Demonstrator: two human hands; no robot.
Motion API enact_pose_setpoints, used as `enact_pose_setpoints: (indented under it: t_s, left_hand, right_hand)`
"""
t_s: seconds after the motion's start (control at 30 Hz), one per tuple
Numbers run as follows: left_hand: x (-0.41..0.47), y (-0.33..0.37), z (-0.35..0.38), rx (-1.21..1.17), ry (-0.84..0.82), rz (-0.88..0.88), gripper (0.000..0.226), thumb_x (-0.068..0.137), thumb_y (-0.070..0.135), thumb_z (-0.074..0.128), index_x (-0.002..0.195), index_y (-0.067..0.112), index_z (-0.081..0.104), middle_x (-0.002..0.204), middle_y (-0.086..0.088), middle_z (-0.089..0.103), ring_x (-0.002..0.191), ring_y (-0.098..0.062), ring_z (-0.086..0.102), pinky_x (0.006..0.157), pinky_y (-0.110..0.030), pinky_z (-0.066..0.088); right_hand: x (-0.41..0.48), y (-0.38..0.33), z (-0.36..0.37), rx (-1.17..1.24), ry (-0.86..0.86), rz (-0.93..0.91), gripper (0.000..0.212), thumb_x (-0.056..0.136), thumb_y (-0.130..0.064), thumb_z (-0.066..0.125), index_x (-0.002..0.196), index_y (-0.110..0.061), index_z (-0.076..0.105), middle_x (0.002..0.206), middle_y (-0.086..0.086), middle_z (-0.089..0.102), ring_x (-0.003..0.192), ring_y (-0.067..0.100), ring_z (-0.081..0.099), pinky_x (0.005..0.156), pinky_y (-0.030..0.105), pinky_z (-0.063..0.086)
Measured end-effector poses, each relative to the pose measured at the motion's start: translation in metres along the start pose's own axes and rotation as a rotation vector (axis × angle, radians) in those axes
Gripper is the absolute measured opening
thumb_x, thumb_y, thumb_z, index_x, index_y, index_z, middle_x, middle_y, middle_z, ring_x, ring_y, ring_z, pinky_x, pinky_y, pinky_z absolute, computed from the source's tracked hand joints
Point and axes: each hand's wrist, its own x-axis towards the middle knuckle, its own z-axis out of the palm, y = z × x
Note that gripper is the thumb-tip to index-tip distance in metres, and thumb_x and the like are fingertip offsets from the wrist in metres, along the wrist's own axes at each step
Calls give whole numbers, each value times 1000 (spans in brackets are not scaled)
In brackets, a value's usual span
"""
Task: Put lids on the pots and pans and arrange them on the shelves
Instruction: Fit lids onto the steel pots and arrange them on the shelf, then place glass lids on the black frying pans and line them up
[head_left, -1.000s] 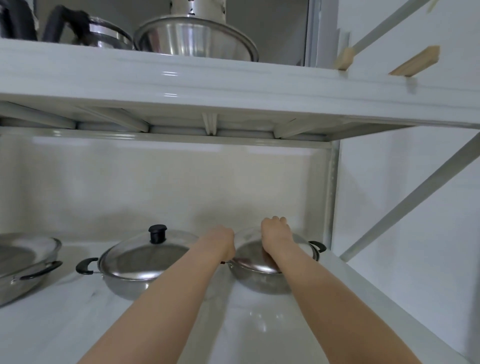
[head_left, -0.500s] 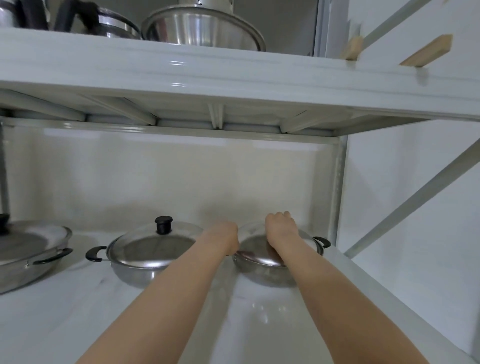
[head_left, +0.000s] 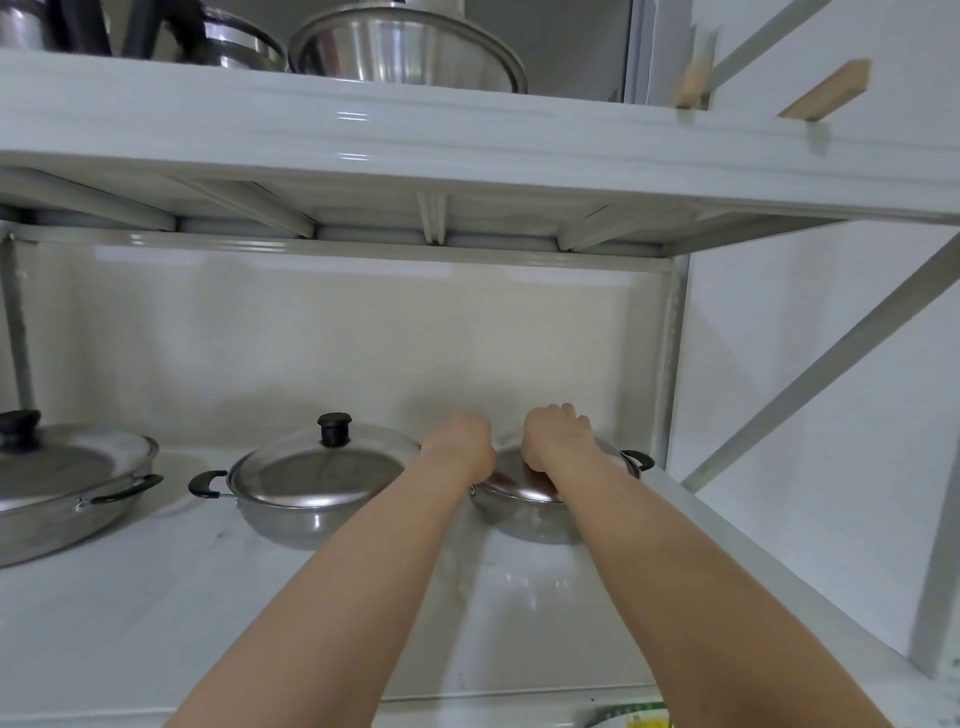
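We reach both bare forearms deep into the lower shelf, a glossy white surface, toward the right-hand pot, a shallow steel pan that sits at the back right corner, close to the rear wall and the shelf's upright post. Our left hand is curled at the pot's left rim, where a side handle would be; the fingers are folded under and hidden, so we cannot tell whether they grip anything. Our right hand lies on top of the pot's glass lid, knuckles up and fingers bent down over the centre as if closed around the knob, but the knob itself is covered and we cannot tell how firm the hold is. The lid rests on the pot, and a black side handle sticks out on the right. Just left of it stands the middle pot, already lidded, with a black knob upright on its glass lid and a black loop handle to the left; the two pots are near each other, our left arm crossing in front of the gap. Farther left, a wide lidded pan is cut by the frame edge. On the upper shelf we see a large steel bowl and more steel cookware beside it.
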Motion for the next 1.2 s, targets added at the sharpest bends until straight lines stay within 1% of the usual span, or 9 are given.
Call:
enact_pose_setpoints:
  t_s: [0.2,0.33,0.47,0.67,0.77,0.93,1.07,1.13,1.2]
  left_hand:
    - [-27,-4,5,7,49,21,28,90,7,51,116,4,60,123,-17,61,115,-32,60,90,-39,50]
    - [-56,-15,9,-44,80,50,31,92,9,48,120,10,60,124,-15,62,116,-33,59,91,-39,49]
    - [-78,-41,5,-67,97,7,31,91,3,44,117,9,60,120,-14,64,111,-33,62,85,-38,50]
    - [-111,-87,-3,-55,133,-47,27,90,6,48,113,4,63,116,-19,66,108,-35,64,85,-40,51]
    - [-134,-101,5,-26,135,-44,29,89,6,47,113,1,62,118,-21,64,109,-37,62,84,-40,50]
    - [-173,-126,-3,55,156,-30,31,89,1,42,113,-1,62,117,-21,64,109,-37,62,80,-40,49]
    - [-209,-160,-11,66,181,-65,33,90,-2,42,117,2,60,119,-17,63,111,-34,61,77,-36,46]
    - [-231,-184,-12,45,214,-91,30,89,-1,43,114,3,60,117,-17,64,108,-35,62,73,-36,43]
    - [-257,-208,-13,53,224,-112,28,89,0,45,112,5,60,116,-16,64,107,-35,61,71,-35,40]
  right_hand:
    - [-26,-18,-4,147,34,-15,43,95,-35,40,128,-8,44,133,16,53,126,31,43,98,40,37]
    - [-54,-44,-9,212,51,-54,36,94,-23,44,123,-3,48,128,19,56,121,35,51,94,40,44]
    - [-73,-79,-3,322,87,-116,30,92,-7,43,113,2,62,119,24,63,113,37,59,90,38,48]
    - [-103,-128,5,695,13,-114,32,96,-13,42,112,5,64,119,25,64,112,34,61,85,34,46]
    - [-130,-141,13,805,-19,-79,28,97,-11,41,96,1,66,108,21,64,107,25,60,83,32,43]
    - [-174,-172,12,1102,-100,55,35,93,-11,43,121,4,57,126,22,58,116,33,57,97,40,49]
    - [-212,-211,5,1282,-33,158,27,95,-10,37,96,-2,62,108,9,60,99,23,55,86,33,44]
    - [-236,-236,2,1189,8,105,21,94,-11,38,91,-8,58,98,6,54,90,21,51,79,33,44]
    - [-262,-260,0,1141,15,48,26,93,-8,38,70,-13,50,82,3,53,80,20,49,65,29,44]
